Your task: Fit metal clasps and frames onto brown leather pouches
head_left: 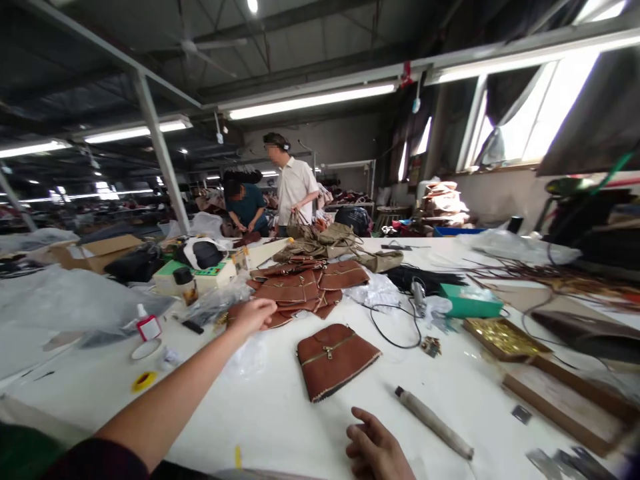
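My left hand (255, 316) reaches to the near left edge of a pile of brown leather pouch pieces with zips (290, 287). Its fingers are curled together, and what they hold, if anything, is hidden. A single brown leather zip pouch piece (334, 363) lies flat on the white table (240, 413), apart from the pile, with its metal zip puller facing up. Just below it, near the front edge, my right hand (375, 448) is open and holds nothing, its fingers spread and slightly bent. A grey rod-like tool with a dark tip (434, 423) rests to the right of that hand.
Gold-coloured metal parts fill a shallow box (505, 339) at right, near a cardboard tray (570, 403) and a green box (470, 301). Olive bags (325, 240) lie behind the pile. Yellow tape (144, 381) and a red-labelled bottle (149, 325) sit left. Two people stand beyond.
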